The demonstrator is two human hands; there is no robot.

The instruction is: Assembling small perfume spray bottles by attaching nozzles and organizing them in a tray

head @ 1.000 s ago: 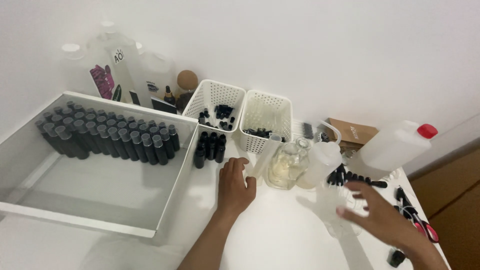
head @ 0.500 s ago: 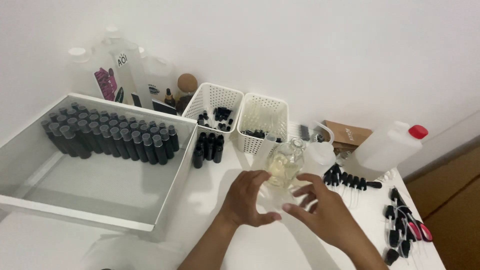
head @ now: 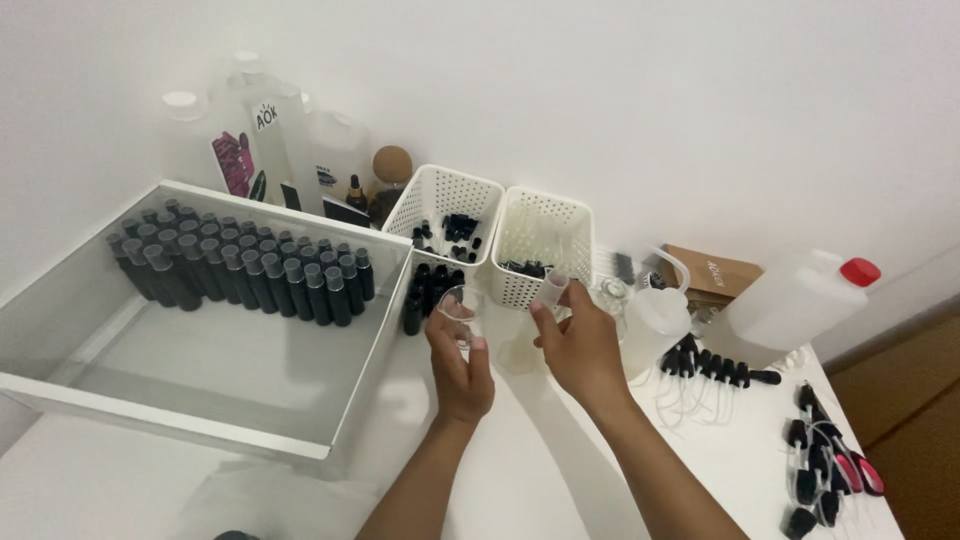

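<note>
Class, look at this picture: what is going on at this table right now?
A person works at a white table with bare hands. The left hand holds up a small clear cup; the right hand holds a small pale tube beside it. To the left, a white tray holds rows of dark bottles. Two white baskets stand behind the hands, and a large jug with a red cap lies to the right.

A flat brown cardboard box [head: 712,272] lay against the wall behind the white jug [head: 790,300]. At the back left, tall translucent bottles [head: 255,130] carried white labels with pink-and-black artwork [head: 238,163].
</note>
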